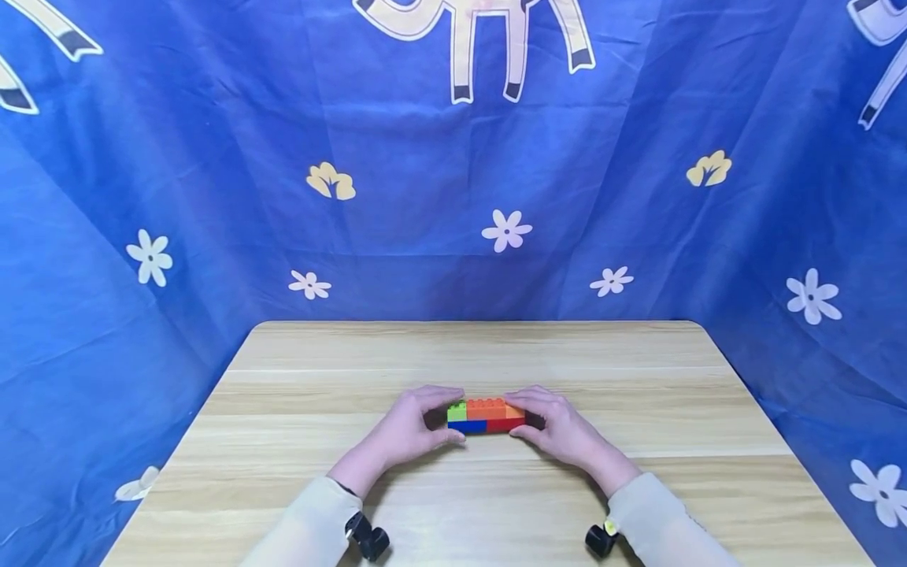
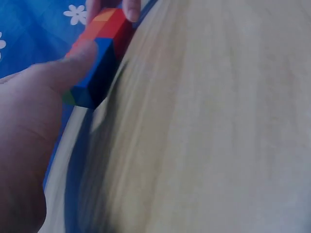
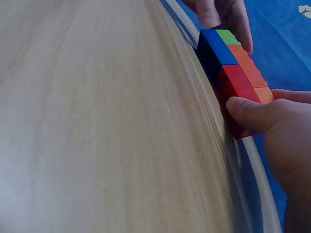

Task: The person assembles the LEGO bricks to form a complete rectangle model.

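Note:
A row of joined toy building bricks (image 1: 486,409) lies across the space between my two hands. Lime green, orange and light orange pieces with studs form its upper layer, above a blue brick (image 2: 101,63) and a red brick (image 3: 238,80). At the green and blue end, my left hand (image 1: 414,421) has its thumb along the near side and its fingers round the far side. My right hand (image 1: 563,429) grips the opposite end, its thumb pressed on the red brick and its fingers behind the light orange piece.
The pale wood-grain table (image 1: 496,504) extends around the bricks. Blue cloth (image 1: 425,157) with white flowers and animal figures hangs behind it and along both sides. A small black device (image 1: 370,539) is strapped at the left cuff, another (image 1: 601,542) at the right.

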{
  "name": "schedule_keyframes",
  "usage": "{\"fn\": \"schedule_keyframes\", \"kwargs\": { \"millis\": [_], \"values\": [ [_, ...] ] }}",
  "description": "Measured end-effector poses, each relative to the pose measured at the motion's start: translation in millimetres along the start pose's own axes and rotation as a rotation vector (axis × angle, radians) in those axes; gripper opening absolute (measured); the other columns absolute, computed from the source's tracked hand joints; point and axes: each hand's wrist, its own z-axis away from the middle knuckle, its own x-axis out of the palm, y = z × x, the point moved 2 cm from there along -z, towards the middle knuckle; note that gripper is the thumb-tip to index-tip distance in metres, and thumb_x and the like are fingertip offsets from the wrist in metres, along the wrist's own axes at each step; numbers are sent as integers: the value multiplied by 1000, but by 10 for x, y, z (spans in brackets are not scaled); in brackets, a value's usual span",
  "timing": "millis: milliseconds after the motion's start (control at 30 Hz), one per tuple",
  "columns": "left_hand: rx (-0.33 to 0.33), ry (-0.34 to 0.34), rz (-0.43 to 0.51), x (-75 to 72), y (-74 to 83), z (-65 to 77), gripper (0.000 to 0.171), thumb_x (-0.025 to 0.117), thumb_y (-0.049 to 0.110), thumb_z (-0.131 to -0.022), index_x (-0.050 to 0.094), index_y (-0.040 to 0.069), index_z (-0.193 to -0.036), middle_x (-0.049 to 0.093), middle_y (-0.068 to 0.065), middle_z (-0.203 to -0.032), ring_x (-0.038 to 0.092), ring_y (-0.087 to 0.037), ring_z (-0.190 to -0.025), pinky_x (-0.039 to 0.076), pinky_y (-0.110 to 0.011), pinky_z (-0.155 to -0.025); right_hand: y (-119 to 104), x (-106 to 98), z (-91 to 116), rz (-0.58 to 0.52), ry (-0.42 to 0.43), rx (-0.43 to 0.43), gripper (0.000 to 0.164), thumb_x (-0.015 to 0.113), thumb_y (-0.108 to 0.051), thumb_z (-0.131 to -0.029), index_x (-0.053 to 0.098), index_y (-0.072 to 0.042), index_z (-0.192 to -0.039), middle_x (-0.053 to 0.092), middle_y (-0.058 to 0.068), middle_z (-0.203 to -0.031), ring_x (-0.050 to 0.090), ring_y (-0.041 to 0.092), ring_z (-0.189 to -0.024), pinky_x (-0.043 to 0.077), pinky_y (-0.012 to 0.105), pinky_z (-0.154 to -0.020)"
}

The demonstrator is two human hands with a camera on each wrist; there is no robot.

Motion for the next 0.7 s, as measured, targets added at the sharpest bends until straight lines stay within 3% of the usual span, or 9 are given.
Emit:
{"fn": "schedule_keyframes", "kwargs": {
  "millis": [67,167,333,700],
  "values": [
    [53,3,-32,4,21,13,67,94,35,-82,69,16,-142,67,1,-142,59,-24,-134,43,-48,-115,0,-9,4,-4,-4,12,54,88,-22,-90,70,-15,-140,70,-2,-136,64,19,-126,51,43,-107],
    [65,-3,-62,13,29,22,61,92,30,-85,70,19,-141,68,2,-140,60,-23,-133,44,-46,-114,1,-12,-2,-3,-10,21,54,88,-23,-90,70,-14,-140,70,-1,-136,64,20,-126,51,45,-107],
    [15,-10,-28,4,7,6,57,91,29,-86,71,19,-139,70,2,-136,61,-21,-130,45,-45,-113,22,-9,-42,-28,-33,51,54,88,-26,-90,70,-14,-139,70,-1,-136,63,22,-127,48,49,-110],
    [-101,-63,135,-13,-84,-78,58,90,32,-87,72,16,-139,70,0,-137,61,-24,-132,44,-46,-114,119,-41,-109,-106,-122,211,56,86,-38,-91,70,-17,-141,69,-2,-138,62,22,-131,46,49,-113]
  ]
}}
